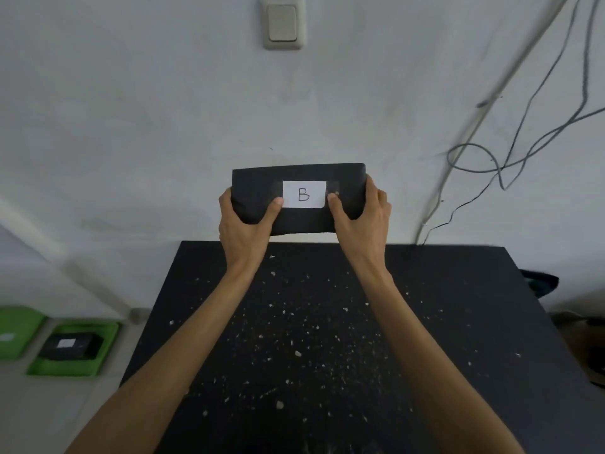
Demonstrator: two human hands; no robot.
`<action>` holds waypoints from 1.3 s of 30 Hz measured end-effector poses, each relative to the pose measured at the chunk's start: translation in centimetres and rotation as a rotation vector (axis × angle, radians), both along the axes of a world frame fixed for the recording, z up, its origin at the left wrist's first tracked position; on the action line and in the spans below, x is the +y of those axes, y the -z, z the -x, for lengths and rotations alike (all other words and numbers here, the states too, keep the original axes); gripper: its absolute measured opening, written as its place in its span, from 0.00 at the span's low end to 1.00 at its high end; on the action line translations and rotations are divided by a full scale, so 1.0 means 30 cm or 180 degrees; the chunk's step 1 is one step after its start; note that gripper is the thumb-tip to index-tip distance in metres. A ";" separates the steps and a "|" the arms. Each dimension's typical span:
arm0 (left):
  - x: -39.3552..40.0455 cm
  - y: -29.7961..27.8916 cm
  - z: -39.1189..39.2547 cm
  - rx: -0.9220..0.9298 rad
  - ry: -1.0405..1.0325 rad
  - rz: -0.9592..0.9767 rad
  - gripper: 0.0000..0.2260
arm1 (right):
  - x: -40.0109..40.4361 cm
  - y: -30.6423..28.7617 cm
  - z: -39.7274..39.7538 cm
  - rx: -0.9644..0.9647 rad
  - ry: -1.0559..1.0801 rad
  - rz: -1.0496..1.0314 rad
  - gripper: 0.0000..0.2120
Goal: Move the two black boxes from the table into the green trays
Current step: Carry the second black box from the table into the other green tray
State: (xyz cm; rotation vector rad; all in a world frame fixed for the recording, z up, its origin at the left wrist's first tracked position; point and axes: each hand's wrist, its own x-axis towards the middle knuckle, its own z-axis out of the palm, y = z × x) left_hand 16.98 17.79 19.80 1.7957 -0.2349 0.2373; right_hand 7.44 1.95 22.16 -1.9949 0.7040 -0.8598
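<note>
A black box (299,172) with a white label marked "B" is held up above the far edge of the black table (425,322). My left hand (244,224) grips its left end and my right hand (360,217) grips its right end, thumbs on the front face beside the label. On the floor at the lower left, a second black box (70,346) with a white label lies inside a green tray (104,348). Another green tray (16,329) stands just left of it, holding only a small white label.
The table top is speckled with pale crumbs. A white wall stands right behind the table, with a switch plate (283,22) above and loose cables (510,152) hanging at the right. Dark objects (540,286) lie on the floor right of the table.
</note>
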 end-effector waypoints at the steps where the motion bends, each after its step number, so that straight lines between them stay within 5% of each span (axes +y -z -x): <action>1: 0.018 -0.003 -0.003 0.0012 -0.0023 -0.0015 0.39 | 0.016 -0.001 -0.010 -0.0009 -0.0037 -0.0061 0.36; 12: 0.518 0.088 -0.092 0.0303 -0.0793 -0.0282 0.35 | 0.448 0.110 -0.221 0.0382 -0.0866 -0.0359 0.35; 20: 1.164 0.136 -0.211 0.0335 -0.1324 -0.0169 0.32 | 1.065 0.165 -0.426 0.0556 -0.1454 -0.0400 0.36; 29: 1.939 0.150 -0.388 0.0546 -0.1427 -0.0048 0.29 | 1.819 0.212 -0.618 0.0727 -0.1776 -0.0467 0.36; 35: 2.340 0.227 -0.520 0.0583 -0.1364 0.0124 0.18 | 2.196 0.287 -0.797 0.0981 -0.1924 -0.0479 0.32; 39: 2.580 0.296 -0.638 0.0771 -0.1374 0.0188 0.21 | 2.437 0.364 -0.972 0.1122 -0.2032 -0.0382 0.33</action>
